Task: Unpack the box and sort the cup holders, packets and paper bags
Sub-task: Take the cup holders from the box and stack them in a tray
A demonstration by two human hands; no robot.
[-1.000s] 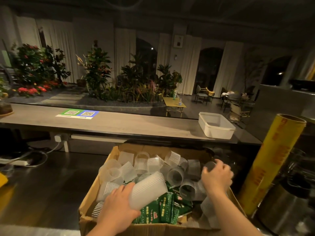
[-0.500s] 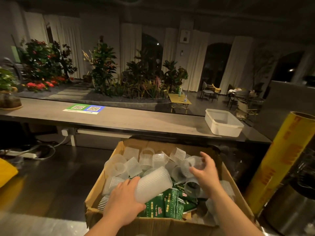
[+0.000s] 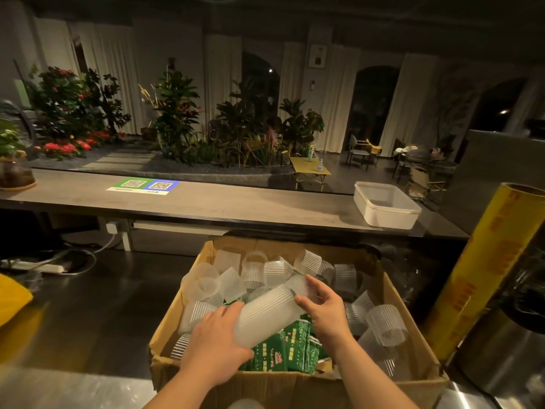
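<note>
An open cardboard box (image 3: 410, 326) stands on the dark counter right in front of me. Several translucent ribbed cup holders (image 3: 277, 271) lie loose in it, above green printed packets (image 3: 284, 349). My left hand (image 3: 218, 343) grips the near end of a nested stack of cup holders (image 3: 265, 314) that lies tilted across the box. At the stack's far end my right hand (image 3: 327, 309) holds another cup holder (image 3: 298, 284) against it. No paper bags show.
A yellow roll of cling film (image 3: 483, 270) leans at the right beside a steel vessel (image 3: 501, 349). A white plastic tub (image 3: 386, 205) sits on the raised bar top (image 3: 206, 202) behind the box. Cables and a power strip (image 3: 44, 267) lie at the left.
My right hand has come from the box's right side to the middle, bringing a cup holder to the far end of the stack. My left hand has kept its grip.
</note>
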